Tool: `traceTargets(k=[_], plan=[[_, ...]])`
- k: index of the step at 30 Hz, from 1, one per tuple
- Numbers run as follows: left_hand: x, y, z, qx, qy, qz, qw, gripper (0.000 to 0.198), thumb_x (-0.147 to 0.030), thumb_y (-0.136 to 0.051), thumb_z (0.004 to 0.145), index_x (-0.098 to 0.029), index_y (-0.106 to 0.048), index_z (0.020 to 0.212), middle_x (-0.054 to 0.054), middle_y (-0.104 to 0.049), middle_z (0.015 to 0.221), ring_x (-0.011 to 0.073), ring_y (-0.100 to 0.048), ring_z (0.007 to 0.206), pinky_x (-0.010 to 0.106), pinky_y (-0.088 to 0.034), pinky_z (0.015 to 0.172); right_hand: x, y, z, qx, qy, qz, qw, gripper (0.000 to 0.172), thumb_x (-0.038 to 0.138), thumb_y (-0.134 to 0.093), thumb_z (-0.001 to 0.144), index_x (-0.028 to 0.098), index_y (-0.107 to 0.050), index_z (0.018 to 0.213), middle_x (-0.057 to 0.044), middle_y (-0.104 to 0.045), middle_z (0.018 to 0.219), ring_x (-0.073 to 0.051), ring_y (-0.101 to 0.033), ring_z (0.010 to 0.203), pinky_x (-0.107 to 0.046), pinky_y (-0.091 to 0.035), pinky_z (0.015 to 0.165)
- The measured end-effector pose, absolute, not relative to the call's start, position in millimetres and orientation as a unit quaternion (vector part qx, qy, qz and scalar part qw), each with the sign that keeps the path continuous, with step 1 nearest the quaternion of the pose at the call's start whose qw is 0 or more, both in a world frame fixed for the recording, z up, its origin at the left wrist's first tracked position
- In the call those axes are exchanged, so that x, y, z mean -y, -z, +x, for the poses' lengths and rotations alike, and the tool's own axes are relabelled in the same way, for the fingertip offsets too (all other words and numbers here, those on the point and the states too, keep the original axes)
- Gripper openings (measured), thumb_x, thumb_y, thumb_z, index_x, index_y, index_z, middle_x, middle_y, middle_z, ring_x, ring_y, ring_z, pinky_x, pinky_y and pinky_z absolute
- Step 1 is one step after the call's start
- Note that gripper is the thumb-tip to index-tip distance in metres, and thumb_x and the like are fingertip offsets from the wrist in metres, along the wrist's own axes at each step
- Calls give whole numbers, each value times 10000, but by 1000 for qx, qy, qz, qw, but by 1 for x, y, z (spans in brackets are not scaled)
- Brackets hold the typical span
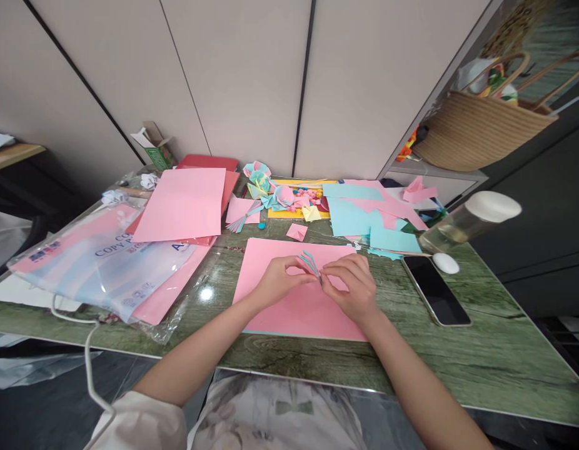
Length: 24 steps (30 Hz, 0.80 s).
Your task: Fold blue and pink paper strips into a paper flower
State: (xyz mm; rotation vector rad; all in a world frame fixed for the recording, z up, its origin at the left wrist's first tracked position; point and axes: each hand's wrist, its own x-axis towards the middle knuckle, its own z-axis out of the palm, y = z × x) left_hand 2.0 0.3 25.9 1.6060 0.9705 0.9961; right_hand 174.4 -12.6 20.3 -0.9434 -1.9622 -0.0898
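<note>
A green wood-grain worktop [481, 350] fills the view, with pale wall panels behind it. On its left lies a clear plastic pack of pink copy paper [102, 262], and a loose large pink sheet [184, 203] rests tilted on top of the pack's far end. At the far right a woven straw basket with looped handles [477, 128] sits on a shelf beside the worktop. In the middle, close to the near edge, a flat pink paper sheet [299, 309] lies under both hands. Beyond it to the right are overlapping light blue paper sheets [352, 215]. A clear bottle with a white cap [468, 219] lies on its side at the right edge, near a black phone [436, 290] lying flat with a dark screen. A cluster of folded paper flowers in pink, blue and yellow [275, 190] sits at the back centre. The left hand [275, 281] and right hand [352, 287] meet above the flat pink sheet, and the grip of each is pinched together on a small bundle of thin teal paper strips [311, 261], held between them with its free ends fanning up and away.
</note>
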Motion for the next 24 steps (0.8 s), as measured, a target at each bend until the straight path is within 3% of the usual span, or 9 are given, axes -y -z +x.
traceTargets(k=[8, 13, 16, 24], plan=[[11, -9, 19, -429, -487, 541, 534, 250, -323, -630, 658, -132, -609, 819, 55, -646, 828, 158, -595, 772, 292, -480, 726, 16, -16, 168, 776, 110, -433, 445, 139, 130, -576, 707, 235, -575, 799, -1, -646, 732, -172, -538, 731, -365, -356, 729], [11, -11, 16, -450, -492, 552, 500, 222, -328, -624, 659, -134, -629, 768, 51, -656, 790, 154, -595, 727, 283, -481, 699, 18, -19, 169, 785, 101, -422, 442, 175, 141, -589, 707, 239, -566, 851, -5, -653, 795, -171, -530, 758, -365, -364, 744], [10, -14, 14, -429, -494, 567, 501, 234, -299, -619, 668, -143, -630, 842, 51, -658, 840, 157, -590, 782, 285, -473, 741, 19, -21, 172, 790, 96, -410, 446, 229, 156, -617, 690, 244, -571, 897, -12, -655, 834, -176, -532, 779, -366, -376, 754], [16, -17, 13, -425, -470, 616, 468, 234, -212, -587, 682, -130, -627, 898, 65, -655, 894, 169, -580, 835, 286, -441, 789, 18, -21, 180, 809, 193, -353, 428, 264, 172, -652, 675, 254, -572, 913, 35, -677, 800, -125, -560, 733, -364, -346, 846]])
